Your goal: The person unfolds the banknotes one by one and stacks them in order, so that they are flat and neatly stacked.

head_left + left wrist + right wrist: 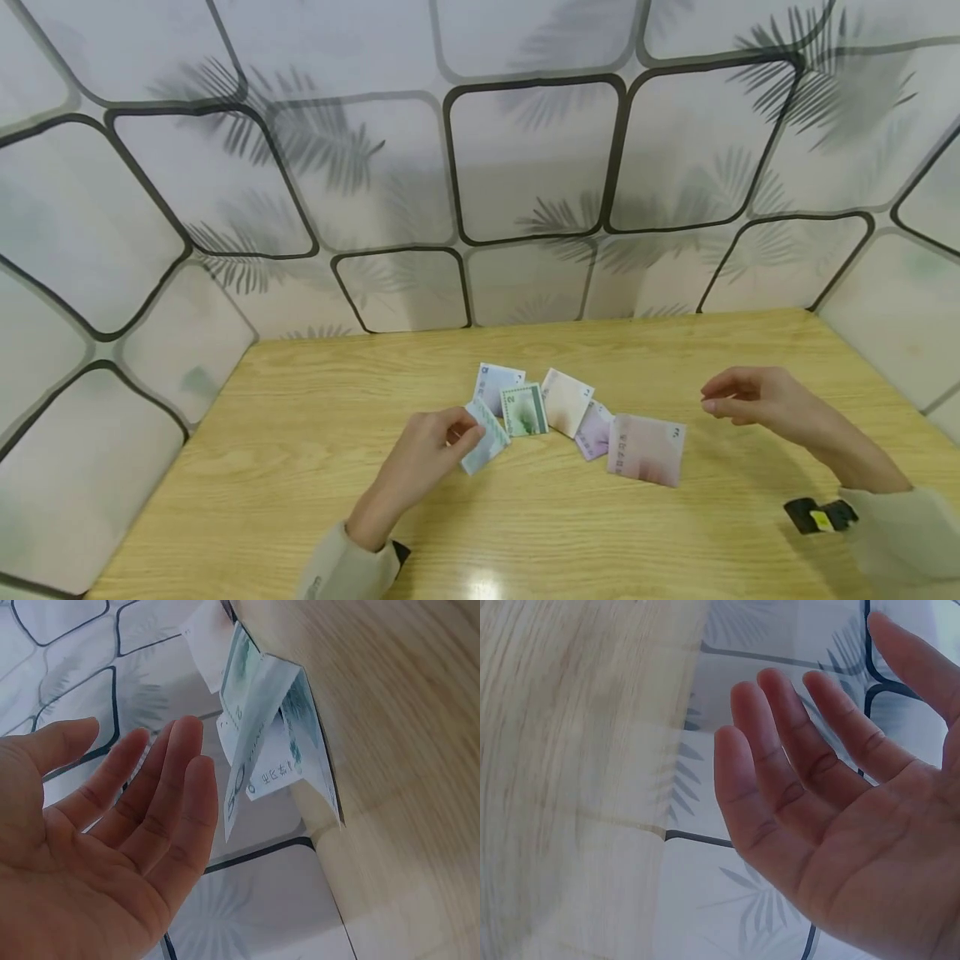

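Pale blue-green paper, a creased note point(489, 447) stands half-folded on the wooden table point(337, 383), at the left end of a row of notes. Just beside it, the left hand point(423, 454) has its fingers loosely bent, gripping nothing. Next come a blue note point(495, 383), a green note point(525, 410), a cream note point(567, 402), a purple note point(594, 432) and a pink note point(646, 450). Farther right, the right hand point(772, 407) hovers, fingers relaxed and unclasped. Leaf-patterned covering point(534, 158) rises behind.
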`<state>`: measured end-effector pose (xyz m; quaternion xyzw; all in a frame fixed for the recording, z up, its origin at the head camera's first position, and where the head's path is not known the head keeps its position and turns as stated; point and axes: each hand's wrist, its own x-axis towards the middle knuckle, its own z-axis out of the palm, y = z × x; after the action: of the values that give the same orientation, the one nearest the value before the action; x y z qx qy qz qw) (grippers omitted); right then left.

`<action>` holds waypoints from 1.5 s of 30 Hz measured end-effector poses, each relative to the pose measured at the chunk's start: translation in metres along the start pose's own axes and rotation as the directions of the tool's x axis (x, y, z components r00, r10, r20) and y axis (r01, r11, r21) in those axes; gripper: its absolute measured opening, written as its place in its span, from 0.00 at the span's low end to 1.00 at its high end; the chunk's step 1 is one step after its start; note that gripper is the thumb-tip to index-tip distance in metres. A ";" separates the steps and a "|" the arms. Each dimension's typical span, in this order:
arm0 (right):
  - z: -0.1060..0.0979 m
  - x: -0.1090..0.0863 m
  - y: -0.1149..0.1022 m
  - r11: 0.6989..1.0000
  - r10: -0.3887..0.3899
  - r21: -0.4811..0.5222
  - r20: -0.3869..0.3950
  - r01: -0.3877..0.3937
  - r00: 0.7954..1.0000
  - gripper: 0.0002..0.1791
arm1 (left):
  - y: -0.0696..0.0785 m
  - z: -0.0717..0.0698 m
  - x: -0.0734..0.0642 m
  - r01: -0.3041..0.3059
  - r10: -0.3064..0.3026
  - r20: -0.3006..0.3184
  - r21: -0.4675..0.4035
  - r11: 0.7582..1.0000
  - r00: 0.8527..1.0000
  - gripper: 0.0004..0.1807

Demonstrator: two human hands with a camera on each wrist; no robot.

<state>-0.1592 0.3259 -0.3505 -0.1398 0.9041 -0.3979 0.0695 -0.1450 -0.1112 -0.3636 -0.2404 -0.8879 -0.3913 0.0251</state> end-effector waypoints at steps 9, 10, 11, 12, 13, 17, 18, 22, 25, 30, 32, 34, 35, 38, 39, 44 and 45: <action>0.005 0.003 0.003 1.000 -0.013 0.017 0.032 0.012 0.999 0.17 | 0.003 0.014 0.008 -0.013 0.015 0.047 -0.047 0.999 0.999 0.09; 0.005 0.004 0.003 1.000 -0.014 0.024 0.039 0.013 0.999 0.17 | 0.004 0.016 0.009 -0.015 0.018 0.053 -0.054 0.998 0.998 0.09; 0.006 0.004 0.003 1.000 -0.014 0.028 0.046 0.013 0.999 0.17 | 0.004 0.018 0.010 -0.017 0.021 0.060 -0.062 0.998 0.998 0.09; 0.006 0.004 0.002 0.999 -0.013 0.033 0.050 0.012 0.999 0.18 | 0.005 0.019 0.011 -0.018 0.022 0.068 -0.070 0.997 0.997 0.10; 0.006 0.004 0.002 0.999 -0.014 0.037 0.052 0.012 0.999 0.18 | 0.006 0.021 0.012 -0.015 0.021 0.076 -0.079 0.997 0.997 0.10; 0.008 0.005 0.001 0.999 -0.013 0.049 0.043 0.010 0.999 0.18 | 0.009 0.025 0.017 -0.003 0.014 0.104 -0.110 0.994 0.995 0.11; 0.009 0.005 0.001 0.998 -0.013 0.055 0.042 0.011 0.999 0.18 | 0.010 0.026 0.018 0.001 0.012 0.107 -0.115 0.993 0.994 0.11; 0.011 0.005 0.000 0.996 0.000 0.086 0.060 -0.005 0.998 0.17 | 0.014 0.029 0.022 0.008 0.009 0.115 -0.151 0.989 0.993 0.11; 0.013 0.004 0.001 0.992 0.021 0.123 0.091 -0.033 0.996 0.18 | 0.017 0.032 0.026 0.004 0.018 0.120 -0.178 0.984 0.993 0.10; 0.017 0.004 0.000 0.977 0.037 0.201 0.153 -0.067 0.988 0.21 | 0.018 0.040 0.030 0.033 -0.004 0.139 -0.205 0.978 0.990 0.09; 0.018 0.003 0.000 0.970 0.037 0.229 0.178 -0.078 0.983 0.22 | 0.018 0.043 0.031 0.056 -0.022 0.152 -0.223 0.973 0.988 0.09; 0.019 0.002 0.001 0.965 0.037 0.247 0.197 -0.086 0.980 0.23 | 0.019 0.046 0.032 0.074 -0.035 0.165 -0.238 0.968 0.986 0.09; 0.019 0.002 0.001 0.964 0.036 0.252 0.203 -0.088 0.978 0.24 | 0.019 0.047 0.033 0.078 -0.037 0.170 -0.244 0.967 0.985 0.09; 0.021 0.002 0.002 0.961 0.038 0.260 0.217 -0.096 0.975 0.24 | 0.020 0.051 0.035 0.079 -0.034 0.178 -0.250 0.965 0.983 0.09; 0.021 0.002 0.002 0.960 0.039 0.261 0.219 -0.098 0.975 0.23 | 0.021 0.053 0.036 0.078 -0.033 0.179 -0.251 0.965 0.983 0.09; 0.024 0.003 0.002 0.960 0.040 0.261 0.227 -0.101 0.973 0.22 | 0.026 0.058 0.040 0.101 -0.049 0.191 -0.276 0.956 0.980 0.09; 0.024 0.003 0.002 0.960 0.045 0.259 0.227 -0.104 0.973 0.22 | 0.027 0.059 0.041 0.107 -0.052 0.194 -0.283 0.953 0.980 0.09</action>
<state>-0.1568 0.3090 -0.3681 -0.1377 0.8331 -0.4962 0.2019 -0.1605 -0.0371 -0.3763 -0.2406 -0.8280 -0.4948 -0.1087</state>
